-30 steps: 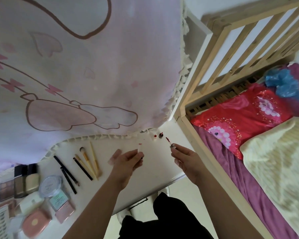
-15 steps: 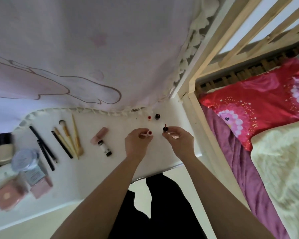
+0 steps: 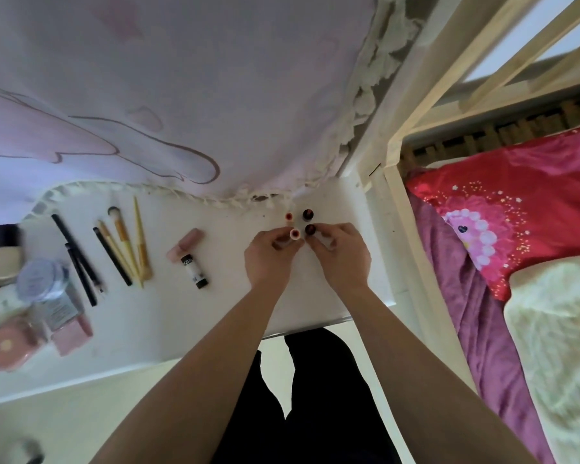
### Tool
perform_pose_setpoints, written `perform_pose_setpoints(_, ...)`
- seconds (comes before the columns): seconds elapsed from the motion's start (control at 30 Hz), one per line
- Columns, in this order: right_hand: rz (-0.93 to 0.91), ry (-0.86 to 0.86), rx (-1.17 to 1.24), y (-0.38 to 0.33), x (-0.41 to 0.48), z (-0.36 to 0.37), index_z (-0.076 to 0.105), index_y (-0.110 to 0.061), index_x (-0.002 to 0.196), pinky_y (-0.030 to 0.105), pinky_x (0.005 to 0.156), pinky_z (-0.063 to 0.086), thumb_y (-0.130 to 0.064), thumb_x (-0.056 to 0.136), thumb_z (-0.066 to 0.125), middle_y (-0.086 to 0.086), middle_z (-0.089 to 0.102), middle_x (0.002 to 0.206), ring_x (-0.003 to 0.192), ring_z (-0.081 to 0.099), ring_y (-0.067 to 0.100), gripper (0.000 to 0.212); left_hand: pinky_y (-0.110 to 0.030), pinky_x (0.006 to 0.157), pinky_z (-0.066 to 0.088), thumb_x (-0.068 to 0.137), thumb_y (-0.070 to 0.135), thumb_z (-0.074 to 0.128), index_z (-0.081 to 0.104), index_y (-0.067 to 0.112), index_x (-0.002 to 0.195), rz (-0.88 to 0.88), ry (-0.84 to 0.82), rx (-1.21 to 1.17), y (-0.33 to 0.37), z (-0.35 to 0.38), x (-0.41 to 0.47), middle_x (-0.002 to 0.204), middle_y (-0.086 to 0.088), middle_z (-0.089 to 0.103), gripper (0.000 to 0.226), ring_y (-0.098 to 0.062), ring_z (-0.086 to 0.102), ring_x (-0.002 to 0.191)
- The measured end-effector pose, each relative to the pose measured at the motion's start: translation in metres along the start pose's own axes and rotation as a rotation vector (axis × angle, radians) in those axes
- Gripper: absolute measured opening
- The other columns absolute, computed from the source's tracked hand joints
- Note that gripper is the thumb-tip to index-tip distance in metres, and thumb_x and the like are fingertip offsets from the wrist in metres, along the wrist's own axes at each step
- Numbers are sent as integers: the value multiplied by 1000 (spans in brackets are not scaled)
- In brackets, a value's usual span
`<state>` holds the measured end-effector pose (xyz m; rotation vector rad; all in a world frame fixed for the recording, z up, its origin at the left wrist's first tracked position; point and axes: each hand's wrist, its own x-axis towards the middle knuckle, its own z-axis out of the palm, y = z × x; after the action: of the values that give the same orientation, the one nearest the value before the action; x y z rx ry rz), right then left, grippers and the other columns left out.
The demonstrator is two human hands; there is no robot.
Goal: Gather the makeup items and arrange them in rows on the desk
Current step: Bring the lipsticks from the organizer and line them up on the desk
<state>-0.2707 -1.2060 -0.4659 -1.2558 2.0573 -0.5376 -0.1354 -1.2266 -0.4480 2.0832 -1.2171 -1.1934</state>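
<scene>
Placing two small tubes as a row.
My left hand (image 3: 272,256) pinches the pale-topped tube (image 3: 294,233), my right hand (image 3: 340,256) the dark-topped tube (image 3: 310,229), just before two standing tubes (image 3: 307,215) on the desk (image 3: 168,316); next, I think, both need releasing upright.

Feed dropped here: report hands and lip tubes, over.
Left hand pinches light-topped tube. Right hand pinches dark-topped tube. Two standing tubes just behind. Nothing blocks them.
</scene>
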Motion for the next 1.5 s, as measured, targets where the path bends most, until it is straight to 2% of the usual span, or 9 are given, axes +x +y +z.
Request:
perform_pose_setpoints(0.2,-8,21,-10,3,0,6,72,-37,111,27,77,51,-51,86,67,-14,59,107,89,60,8,29,-21,74,49,77,28,80,73,31,97,-3,21,12,-2,3,0,88,9,70,21,0,56,70)
perform_pose_setpoints(0.33,-17,72,70,5,-13,10,67,-24,118,24,84,46,-32,86,71,-9,56,108,89,57,9,33,-7,71,39,81,19,75,69,24,108,36,3,114,-11,-11,-4,96,8,65,28,1,54,71)
perform_pose_setpoints(0.47,78,111,141,-5,-38,16,60,-21,107,28,82,46,-22,89,65,-10,53,100,91,56,13,19,0,65,36,88,17,65,69,23,105,71,39,144,-26,-46,-13,95,8,62,19,3,54,72)
perform_pose_setpoints(0.7,27,26,187,-56,-83,68,54,-19,92,31,75,44,-24,89,66,-8,49,91,80,52,14,14,-23,72,42,90,14,61,70,20,99,79,205,173,-71,-141,-17,91,8,62,14,-1,55,71)
perform_pose_setpoints(0.93,-129,-166,-58,-119,-102,129,57,-21,119,37,88,46,-50,80,69,-1,56,110,102,56,21,49,-24,83,41,94,10,54,65,14,114,-29,123,197,-126,-201,-11,109,2,65,23,-12,58,92)
perform_pose_setpoints(1.07,-74,-216,-141,-126,-103,132,62,-20,114,37,85,47,-42,93,59,3,55,113,104,56,26,31,-22,84,39,95,8,52,66,12,113,-78,62,112,-133,-214,-9,107,1,67,23,-17,59,96)
perform_pose_setpoints(1.27,76,-274,188,-140,-110,109,66,-26,102,22,72,40,-37,94,64,-12,64,84,79,57,11,13,-38,84,48,102,35,44,59,20,111,-127,-37,-50,-106,-224,-5,97,3,66,24,-22,62,95)
perform_pose_setpoints(1.4,65,-356,451,-166,-120,81,69,-27,98,21,68,43,-33,92,68,-9,65,79,71,55,9,8,-30,72,44,102,44,41,59,22,110,22,-105,-188,-57,-236,-10,78,4,61,30,-12,55,73)
perform_pose_setpoints(1.5,61,-381,652,-192,-124,52,69,-19,104,23,67,44,-26,97,62,-6,64,81,73,55,9,13,-21,60,38,103,34,44,62,11,96,146,-149,-208,-23,-245,-16,60,15,56,30,0,48,56)
